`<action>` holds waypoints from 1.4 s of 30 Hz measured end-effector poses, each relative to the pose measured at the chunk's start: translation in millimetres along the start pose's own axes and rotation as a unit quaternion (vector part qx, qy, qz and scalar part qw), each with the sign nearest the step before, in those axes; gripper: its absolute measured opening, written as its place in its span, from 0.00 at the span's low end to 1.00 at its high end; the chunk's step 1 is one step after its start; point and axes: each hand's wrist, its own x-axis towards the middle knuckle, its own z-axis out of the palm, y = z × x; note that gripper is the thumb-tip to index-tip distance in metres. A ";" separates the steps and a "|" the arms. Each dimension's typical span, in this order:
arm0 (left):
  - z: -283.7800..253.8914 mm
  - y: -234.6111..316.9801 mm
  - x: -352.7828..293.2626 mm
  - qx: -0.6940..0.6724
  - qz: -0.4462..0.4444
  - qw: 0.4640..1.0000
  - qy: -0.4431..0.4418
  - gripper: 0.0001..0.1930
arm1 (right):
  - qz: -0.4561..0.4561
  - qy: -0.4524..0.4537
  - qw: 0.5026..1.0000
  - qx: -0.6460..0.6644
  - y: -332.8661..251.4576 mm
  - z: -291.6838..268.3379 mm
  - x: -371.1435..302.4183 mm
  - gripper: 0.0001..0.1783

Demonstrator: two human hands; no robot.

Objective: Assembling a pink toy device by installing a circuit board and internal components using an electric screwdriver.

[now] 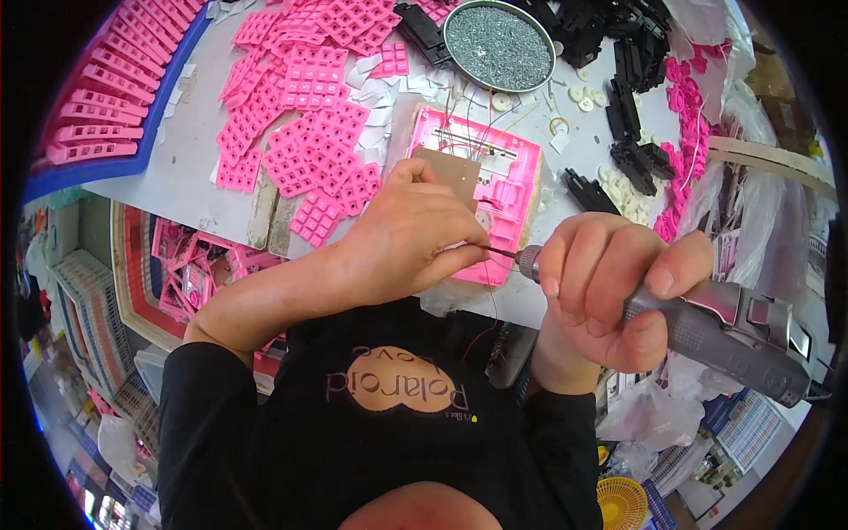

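Note:
My right hand (609, 287) is wrapped round a grey electric screwdriver (733, 349), its thin bit (502, 253) aimed left. At the bit's tip, my left hand (415, 225) is closed, thumb and forefinger pinched together; whatever lies between them is too small to make out. Both hands are over a pink plastic casing (521, 168) lying on the table. A brown circuit board (459, 177) sits on the casing, partly covered by my left hand. Thin wires run from the casing's far end, and one dangles off the near side.
A round tin of small screws (499, 49) stands behind the casing. Pink keypads (309, 132) are heaped to the left, beyond them a blue tray (168, 115) of pink parts. Black plastic parts (627, 106) and cream round pieces (618, 190) lie at the right.

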 end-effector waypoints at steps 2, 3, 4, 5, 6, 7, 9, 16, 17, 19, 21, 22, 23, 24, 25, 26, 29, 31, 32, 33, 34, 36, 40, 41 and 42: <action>-0.3 -1.3 0.3 -0.006 0.012 1.000 0.004 0.09 | 0.006 -0.002 1.000 0.013 1.1 1.4 0.8 0.16; -0.3 -2.0 0.9 -0.009 0.018 1.000 0.006 0.09 | 0.009 0.000 1.000 0.023 1.5 2.2 0.8 0.16; -1.5 -1.6 1.9 0.015 0.026 1.000 0.007 0.09 | 0.014 0.008 0.999 0.041 1.9 3.6 -0.3 0.17; -3.8 -0.4 3.4 0.040 0.033 0.999 0.008 0.09 | 0.016 0.009 0.999 0.050 3.1 4.3 -0.7 0.17; -4.7 0.3 4.5 0.064 0.042 0.997 0.007 0.10 | 0.017 0.012 0.998 0.057 3.9 5.1 -1.5 0.18; -4.1 0.2 5.0 0.070 0.044 0.997 0.009 0.10 | 0.015 0.008 0.998 0.055 5.3 5.3 -1.8 0.18; -3.3 -0.1 6.3 0.084 0.048 0.995 0.013 0.11 | 0.008 0.004 1.000 0.028 5.2 5.4 -1.4 0.17; 0.0 -0.8 5.5 0.084 0.076 0.990 0.078 0.12 | 0.009 -0.004 1.000 -0.021 -0.6 6.4 4.7 0.14; 0.2 -0.4 6.4 0.095 0.080 0.989 0.085 0.12 | 0.006 0.000 1.000 -0.027 0.5 7.1 3.5 0.14; 0.7 0.3 5.2 0.118 0.080 0.986 0.083 0.13 | 0.005 0.002 1.000 -0.028 1.8 7.3 1.1 0.14; 1.0 -0.4 5.0 0.138 0.079 0.985 0.068 0.14 | 0.006 0.006 0.999 -0.032 3.5 5.2 1.2 0.14; -2.2 2.1 5.2 0.149 0.056 0.985 0.062 0.15 | 0.006 0.012 0.999 -0.037 5.1 3.8 0.7 0.14; -8.4 6.6 5.1 0.159 0.033 0.985 0.056 0.16 | 0.007 0.028 0.998 -0.048 6.5 0.7 -0.5 0.14; -12.6 10.9 4.1 0.171 0.012 0.984 0.050 0.17 | 0.005 0.048 0.998 -0.046 6.8 -5.7 -0.1 0.15; -14.0 12.7 -2.2 0.166 0.017 0.986 -0.005 0.17 | 0.005 0.070 0.997 -0.043 6.8 -11.2 -1.0 0.15; -14.9 13.6 -11.1 0.161 0.022 0.985 -0.059 0.18 | 0.005 0.096 0.995 -0.025 8.3 -21.1 -0.4 0.16; -5.6 6.4 -30.8 0.193 0.037 0.971 -0.137 0.18 | -0.008 0.153 0.986 -0.069 11.9 -42.3 10.5 0.18; -6.4 1.1 -30.4 0.184 0.048 0.973 -0.133 0.16 | 0.003 0.172 0.977 -0.129 0.9 -52.0 19.8 0.23; -9.5 -2.6 -25.1 0.153 0.057 0.979 -0.120 0.15 | 0.012 0.187 0.962 -0.199 -10.9 -54.7 24.0 0.23; -13.0 -4.6 -23.3 0.130 0.056 0.985 -0.101 0.13 | -0.012 0.205 0.941 -0.268 -11.8 -51.8 29.5 0.24; -15.9 -4.1 -21.5 0.090 -0.009 0.992 -0.086 0.11 | -0.030 0.231 0.912 -0.338 -13.9 -48.3 32.1 0.25; -24.1 -2.6 -25.6 0.021 -0.151 0.987 -0.041 0.08 | -0.222 0.267 0.799 -0.491 -2.2 -34.1 30.9 0.32; -27.6 -10.8 -26.2 -0.149 -0.318 0.935 -0.042 0.07 | 0.116 0.073 0.850 -0.509 19.8 -1.2 -29.7 0.25; -28.1 -14.0 -26.6 -0.208 -0.341 0.916 -0.048 0.07 | 0.137 0.024 0.865 -0.482 42.4 6.4 -29.8 0.15; -28.3 -16.3 -26.5 -0.265 -0.362 0.892 -0.058 0.08 | 0.145 0.001 0.865 -0.480 58.5 7.8 -36.3 0.11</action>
